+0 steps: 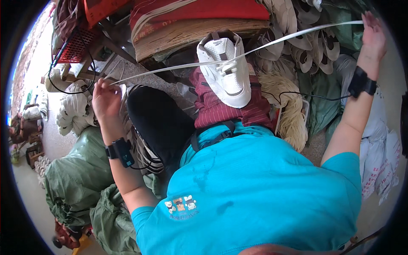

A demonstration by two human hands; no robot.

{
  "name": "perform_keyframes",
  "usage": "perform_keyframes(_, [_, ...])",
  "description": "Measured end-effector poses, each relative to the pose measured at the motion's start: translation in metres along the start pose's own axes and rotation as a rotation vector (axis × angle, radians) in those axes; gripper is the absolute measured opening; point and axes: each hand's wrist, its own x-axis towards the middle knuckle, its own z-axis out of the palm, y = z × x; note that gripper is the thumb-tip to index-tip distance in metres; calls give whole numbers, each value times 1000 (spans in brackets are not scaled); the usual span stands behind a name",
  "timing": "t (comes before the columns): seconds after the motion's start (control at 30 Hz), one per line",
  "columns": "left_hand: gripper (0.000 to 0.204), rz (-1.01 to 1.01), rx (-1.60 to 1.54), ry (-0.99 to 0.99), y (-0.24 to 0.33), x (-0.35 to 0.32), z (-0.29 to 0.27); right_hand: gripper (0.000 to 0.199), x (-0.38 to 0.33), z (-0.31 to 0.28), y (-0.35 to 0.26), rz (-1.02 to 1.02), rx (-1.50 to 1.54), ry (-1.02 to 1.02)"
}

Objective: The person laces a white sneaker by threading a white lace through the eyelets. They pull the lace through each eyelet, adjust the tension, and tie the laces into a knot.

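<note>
A white sneaker [231,87] rests on the maroon striped cloth [206,108] over my lap, its toe toward me. One long flat white shoelace [170,68] crosses the sneaker at its lacing and is stretched out to both sides. At the left, my left hand [106,102] pinches one end of it between thumb and fingertips. Far up at the right, my right hand [374,38] holds the other end, arm extended. Neither hand touches the sneaker. How the lace runs through the eyelets is too small to tell.
Ahead stands a wooden table [191,40] with a red cover [229,10] and loose laces. A bundle of cream laces [293,114] hangs right of my lap. Several pale shoe parts [314,46] lie at upper right. Green sacks [76,170] fill the left; a red crate [74,49] stands beyond.
</note>
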Motion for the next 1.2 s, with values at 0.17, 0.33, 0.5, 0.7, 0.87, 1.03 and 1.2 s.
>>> perform_keyframes(0.17, [13,155,-44,11,65,11,-71,24,-132,35,45,-278,-601,-316])
perform_keyframes(0.33, [27,211,497,88,-19,4,23,39,-264,48,103,430,-533,-916])
perform_keyframes(0.5, [32,109,798,-273,-141,-42,95,16,-318,67,128,621,-585,-1062])
perform_keyframes(0.7, [35,-62,815,-454,-193,-64,116,16,-327,64,122,626,-663,-1215])
perform_keyframes(0.87, [38,-133,980,-431,-187,-72,124,19,-323,59,127,819,-619,-1246])
perform_keyframes(1.03, [37,-203,1069,-424,-183,-73,121,21,-315,73,124,773,-737,-1300])
perform_keyframes(1.2, [32,-242,1043,-448,-192,-68,114,22,-305,83,127,784,-878,-1383])
